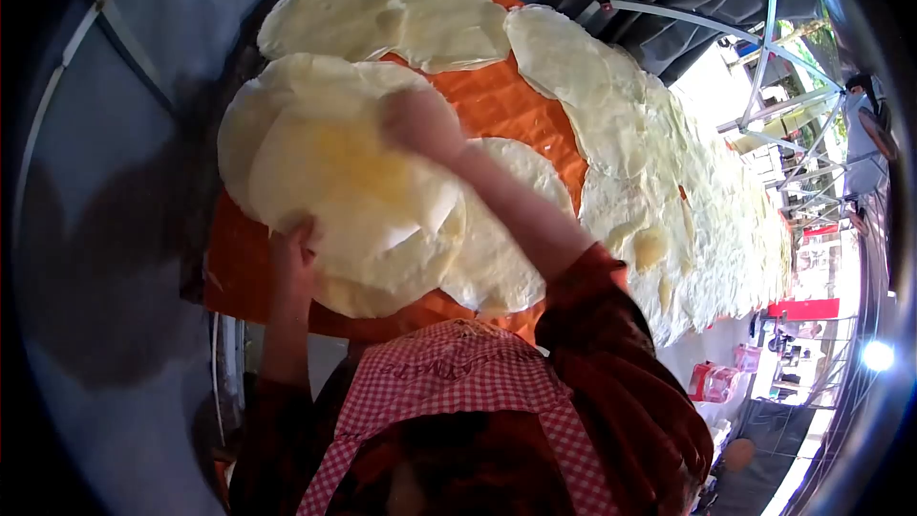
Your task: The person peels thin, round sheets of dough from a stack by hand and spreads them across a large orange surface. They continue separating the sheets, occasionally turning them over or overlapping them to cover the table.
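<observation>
Markings: the red-and-white checked apron [449, 363] bears a darker pattern across its upper part, too indistinct to read. A red panel [802, 309] and red-and-white packages [714, 382] stand in the background at right; any lettering on them is too small to make out.

Hands: the left forearm rises nearly straight from the lower left of the view, bringing the left hand [296, 241] to the near left rim of the top sheet [296, 158]. Its fingers are bent and lie close together at the rim; whether this grip pinches the sheet cannot be told. The right arm, in a dark red sleeve [611, 334], reaches diagonally up and to the left across the sheets. The right hand [420, 124] is over the far right part of the top sheet, blurred and apparently curled; the state of its grip cannot be determined, nor whether it touches the surface.

Top sheet: pale, thin and roughly round, it lies on other sheets at the left end of the orange-covered worktop [239, 263]. Its outline gives little long axis, the visible spread running slightly from upper left to lower right. A blurred yellow patch [358, 161] shows near its middle; its nature is unclear.

Surroundings: overlapping pale sheets [611, 124] extend along the worktop towards the right. Another person [867, 148] is visible at the far right edge.
</observation>
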Action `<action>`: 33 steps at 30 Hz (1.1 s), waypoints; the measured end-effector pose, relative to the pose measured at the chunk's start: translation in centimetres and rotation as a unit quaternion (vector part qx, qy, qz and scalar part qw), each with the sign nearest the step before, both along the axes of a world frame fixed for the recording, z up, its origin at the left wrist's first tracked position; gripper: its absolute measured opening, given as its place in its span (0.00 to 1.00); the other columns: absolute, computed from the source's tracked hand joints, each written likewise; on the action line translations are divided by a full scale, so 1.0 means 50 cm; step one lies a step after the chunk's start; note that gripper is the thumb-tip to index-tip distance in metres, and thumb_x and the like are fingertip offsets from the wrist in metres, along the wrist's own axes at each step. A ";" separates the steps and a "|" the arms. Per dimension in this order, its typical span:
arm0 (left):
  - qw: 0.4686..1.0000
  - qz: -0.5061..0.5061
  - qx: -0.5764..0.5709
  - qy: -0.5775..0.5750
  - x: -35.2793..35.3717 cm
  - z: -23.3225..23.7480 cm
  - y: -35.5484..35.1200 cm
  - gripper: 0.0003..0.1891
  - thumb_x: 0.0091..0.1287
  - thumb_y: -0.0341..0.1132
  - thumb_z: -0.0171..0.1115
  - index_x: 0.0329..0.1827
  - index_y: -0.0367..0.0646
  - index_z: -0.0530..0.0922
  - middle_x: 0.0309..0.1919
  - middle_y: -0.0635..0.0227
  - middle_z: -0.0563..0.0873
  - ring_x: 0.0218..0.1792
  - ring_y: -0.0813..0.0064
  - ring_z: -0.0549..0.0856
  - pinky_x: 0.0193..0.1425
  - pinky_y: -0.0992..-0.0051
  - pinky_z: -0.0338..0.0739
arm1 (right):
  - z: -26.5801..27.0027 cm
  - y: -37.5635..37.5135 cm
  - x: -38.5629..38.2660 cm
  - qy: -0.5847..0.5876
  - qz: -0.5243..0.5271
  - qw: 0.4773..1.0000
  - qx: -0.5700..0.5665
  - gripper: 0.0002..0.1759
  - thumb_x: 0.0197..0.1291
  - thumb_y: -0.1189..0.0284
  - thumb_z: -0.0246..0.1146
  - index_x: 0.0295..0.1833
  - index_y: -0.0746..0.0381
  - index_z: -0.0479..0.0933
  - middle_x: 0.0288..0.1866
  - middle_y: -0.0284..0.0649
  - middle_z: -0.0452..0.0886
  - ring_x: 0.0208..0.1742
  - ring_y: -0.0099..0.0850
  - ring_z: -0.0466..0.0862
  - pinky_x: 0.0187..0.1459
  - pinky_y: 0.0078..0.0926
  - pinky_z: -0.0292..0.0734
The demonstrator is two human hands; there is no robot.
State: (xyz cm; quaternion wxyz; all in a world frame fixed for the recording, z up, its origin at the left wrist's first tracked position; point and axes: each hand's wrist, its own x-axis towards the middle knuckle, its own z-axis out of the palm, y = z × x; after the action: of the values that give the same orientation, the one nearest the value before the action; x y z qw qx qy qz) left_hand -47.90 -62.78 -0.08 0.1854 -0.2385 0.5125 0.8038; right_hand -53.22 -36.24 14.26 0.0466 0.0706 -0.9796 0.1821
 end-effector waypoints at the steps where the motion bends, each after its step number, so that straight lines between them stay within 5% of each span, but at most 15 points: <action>1: 1.000 -0.026 -0.001 -0.017 -0.011 -0.028 -0.024 0.20 0.56 0.27 0.64 0.53 0.41 0.72 0.43 0.70 0.81 0.39 0.79 0.82 0.30 0.78 0.74 | 0.033 0.090 -0.036 -0.045 0.033 0.985 0.162 0.11 0.48 0.65 0.62 0.35 0.60 0.78 0.40 0.44 0.79 0.37 0.40 0.79 0.39 0.39 0.75; 4: 0.999 0.005 0.044 0.009 -0.002 0.008 -0.044 0.28 0.56 0.26 0.64 0.61 0.39 0.68 0.50 0.64 0.79 0.49 0.70 0.80 0.51 0.69 0.77 | 0.113 0.379 -0.023 0.007 -0.143 0.961 -0.235 0.11 0.49 0.67 0.64 0.35 0.63 0.80 0.36 0.40 0.80 0.41 0.33 0.79 0.39 0.30 0.75; 5: 1.000 0.004 0.027 -0.004 0.000 0.023 -0.058 0.29 0.55 0.26 0.64 0.62 0.39 0.67 0.52 0.62 0.78 0.51 0.68 0.79 0.54 0.67 0.76 | 0.134 0.463 0.014 0.151 -0.021 0.987 0.054 0.09 0.48 0.69 0.64 0.30 0.65 0.80 0.31 0.40 0.80 0.31 0.31 0.80 0.37 0.30 0.75; 6: 0.999 0.027 0.026 -0.027 0.001 0.006 -0.070 0.32 0.54 0.26 0.66 0.64 0.39 0.65 0.54 0.62 0.76 0.54 0.64 0.77 0.55 0.66 0.75 | 0.123 0.546 0.042 0.092 -0.144 0.972 -0.164 0.10 0.49 0.68 0.64 0.30 0.66 0.80 0.30 0.41 0.81 0.28 0.31 0.80 0.35 0.30 0.76; 7: 0.998 0.033 0.035 -0.029 0.010 -0.005 -0.082 0.32 0.54 0.26 0.66 0.64 0.39 0.65 0.55 0.62 0.76 0.54 0.64 0.76 0.56 0.66 0.75 | 0.056 0.682 0.054 0.104 -0.137 0.983 -0.069 0.10 0.51 0.71 0.64 0.35 0.66 0.80 0.34 0.40 0.81 0.30 0.31 0.81 0.32 0.32 0.77; 9: 0.997 0.033 0.056 -0.027 0.021 -0.017 -0.083 0.33 0.53 0.27 0.67 0.65 0.40 0.65 0.56 0.63 0.75 0.56 0.64 0.75 0.57 0.65 0.73 | -0.016 0.764 0.137 0.043 -0.289 0.845 -0.448 0.14 0.54 0.73 0.64 0.44 0.69 0.77 0.37 0.41 0.81 0.34 0.34 0.82 0.31 0.31 0.80; 12: 0.998 0.034 0.031 -0.050 0.039 -0.032 -0.074 0.30 0.53 0.28 0.67 0.62 0.41 0.68 0.54 0.65 0.76 0.54 0.65 0.76 0.55 0.66 0.74 | -0.204 0.820 0.249 0.044 -0.549 0.834 -0.038 0.22 0.56 0.67 0.64 0.53 0.68 0.71 0.36 0.44 0.81 0.34 0.35 0.82 0.32 0.31 0.80; 14: 0.995 0.054 0.054 -0.059 0.040 -0.028 -0.051 0.28 0.54 0.29 0.67 0.60 0.42 0.70 0.53 0.65 0.77 0.53 0.66 0.77 0.54 0.66 0.75 | -0.254 0.681 0.289 0.065 -0.493 0.865 0.070 0.29 0.52 0.65 0.66 0.58 0.65 0.67 0.41 0.46 0.80 0.39 0.39 0.81 0.38 0.35 0.78; 17: 0.995 0.049 0.078 -0.043 0.041 0.051 -0.004 0.24 0.56 0.31 0.65 0.57 0.42 0.71 0.52 0.66 0.78 0.52 0.67 0.77 0.52 0.66 0.76 | -0.183 0.268 0.333 -0.110 -0.243 0.955 -0.127 0.41 0.47 0.62 0.69 0.66 0.61 0.61 0.48 0.50 0.79 0.45 0.44 0.79 0.46 0.41 0.76; 19: 0.997 0.029 0.070 -0.007 0.023 0.112 0.020 0.23 0.58 0.32 0.64 0.57 0.42 0.72 0.52 0.66 0.79 0.52 0.67 0.78 0.51 0.67 0.77 | -0.137 0.054 0.332 -0.008 0.013 0.987 -0.161 0.50 0.43 0.55 0.71 0.71 0.59 0.56 0.71 0.48 0.58 0.70 0.50 0.56 0.69 0.46 0.53; 20: 0.998 -0.001 0.065 0.017 0.009 0.134 0.032 0.21 0.60 0.34 0.62 0.57 0.42 0.72 0.52 0.65 0.79 0.53 0.66 0.78 0.53 0.66 0.77 | -0.099 -0.011 0.321 0.069 0.082 0.994 -0.037 0.46 0.46 0.58 0.68 0.69 0.60 0.58 0.68 0.51 0.62 0.68 0.53 0.60 0.66 0.48 0.59; 22: 0.995 -0.053 0.056 0.068 -0.016 0.174 0.053 0.19 0.64 0.37 0.58 0.56 0.41 0.71 0.53 0.63 0.79 0.56 0.63 0.77 0.55 0.66 0.76 | -0.097 -0.074 0.261 0.230 0.048 0.968 -0.084 0.29 0.48 0.70 0.59 0.59 0.62 0.68 0.54 0.53 0.75 0.51 0.48 0.79 0.45 0.43 0.77; 26: 0.935 -0.161 0.223 0.225 -0.027 0.268 0.099 0.21 0.69 0.43 0.50 0.60 0.39 0.69 0.60 0.55 0.73 0.62 0.55 0.71 0.61 0.59 0.71 | -0.033 -0.005 0.121 0.226 -0.104 0.957 -0.152 0.06 0.49 0.75 0.57 0.35 0.62 0.75 0.25 0.48 0.78 0.26 0.45 0.80 0.29 0.45 0.74; 29: 0.917 -0.188 0.194 0.294 -0.002 0.280 0.091 0.22 0.70 0.44 0.46 0.61 0.39 0.68 0.63 0.52 0.70 0.64 0.55 0.69 0.62 0.60 0.70 | 0.048 0.182 0.128 0.152 -0.181 0.858 -0.456 0.09 0.55 0.75 0.61 0.40 0.68 0.78 0.30 0.43 0.83 0.27 0.30 0.84 0.25 0.27 0.79; 33: 0.957 -0.168 0.121 0.202 0.046 0.180 0.045 0.16 0.69 0.37 0.49 0.57 0.41 0.70 0.60 0.54 0.73 0.59 0.59 0.75 0.59 0.62 0.72 | 0.108 0.367 0.311 0.216 -0.245 0.778 -0.537 0.14 0.55 0.73 0.62 0.45 0.71 0.78 0.36 0.43 0.82 0.33 0.30 0.83 0.33 0.27 0.79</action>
State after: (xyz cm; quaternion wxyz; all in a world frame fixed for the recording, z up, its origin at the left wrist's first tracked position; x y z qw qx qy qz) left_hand -45.62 -60.52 8.89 0.2381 0.0427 0.4706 0.8485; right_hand -37.68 -17.88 19.65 0.3305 -0.1709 -0.6716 0.6407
